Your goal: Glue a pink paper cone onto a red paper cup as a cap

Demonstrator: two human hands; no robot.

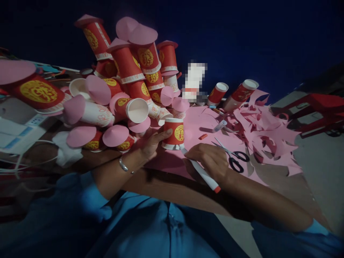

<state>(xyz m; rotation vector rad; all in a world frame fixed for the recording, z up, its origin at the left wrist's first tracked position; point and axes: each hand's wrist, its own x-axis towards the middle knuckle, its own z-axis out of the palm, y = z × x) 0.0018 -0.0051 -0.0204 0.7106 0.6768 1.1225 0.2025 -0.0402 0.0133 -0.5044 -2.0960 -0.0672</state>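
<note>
My left hand point(150, 142) is closed around the side of a red paper cup point(173, 130), which has a gold round emblem and stands with its white rim at the bottom. In my right hand point(212, 159) is a white marker pen point(204, 175) with a red end. Its tip points at the cup's white rim; whether it touches, I cannot tell. Under the cup lies pink paper point(193, 125). A small red cap point(203, 136) rests on that paper, close to a clear tube-like piece point(219, 125). Beside my right hand lie scissors point(236, 157) with black handles, blades apart.
Stacked red cups point(129, 66) with pink paper cones fill the left and back of the table. Cut pink scraps point(266, 132) heap up on the right. Two more red cups point(242, 94) stand behind them. A red stool point(311, 107) is beyond the table's right edge.
</note>
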